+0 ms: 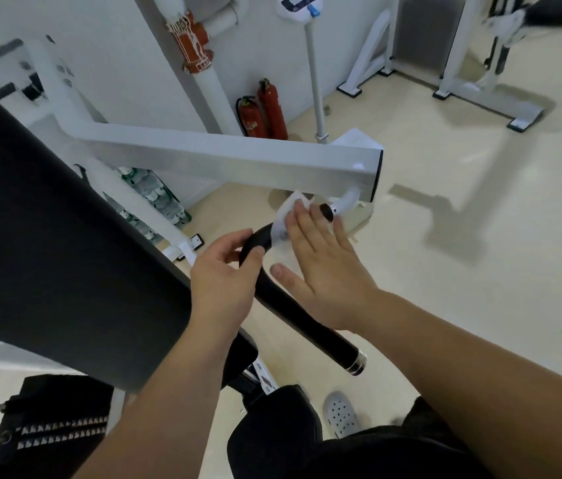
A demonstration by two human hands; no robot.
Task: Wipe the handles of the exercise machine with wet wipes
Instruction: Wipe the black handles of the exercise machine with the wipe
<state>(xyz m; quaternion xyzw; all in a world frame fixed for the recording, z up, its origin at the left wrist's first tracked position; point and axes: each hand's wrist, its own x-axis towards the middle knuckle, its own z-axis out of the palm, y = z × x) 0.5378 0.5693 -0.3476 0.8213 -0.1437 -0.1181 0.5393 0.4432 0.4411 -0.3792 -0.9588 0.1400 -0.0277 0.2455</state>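
A black padded handle (pixel 302 321) of the white exercise machine runs from a chrome end cap at the lower right up to a bend under the white arm (pixel 224 157). A white wet wipe (pixel 284 233) lies over the bend of the handle. My right hand (pixel 321 264) presses the wipe against the handle with straight fingers. My left hand (pixel 226 278) grips the handle just below the bend, thumb on top.
The machine's black back pad (pixel 65 236) fills the left side. Two red fire extinguishers (pixel 264 112) stand by the wall near a white pole stand (pixel 317 81). Another white machine frame (pixel 479 88) stands at the far right on the beige floor. Bottled water packs (pixel 155 202) sit by the wall.
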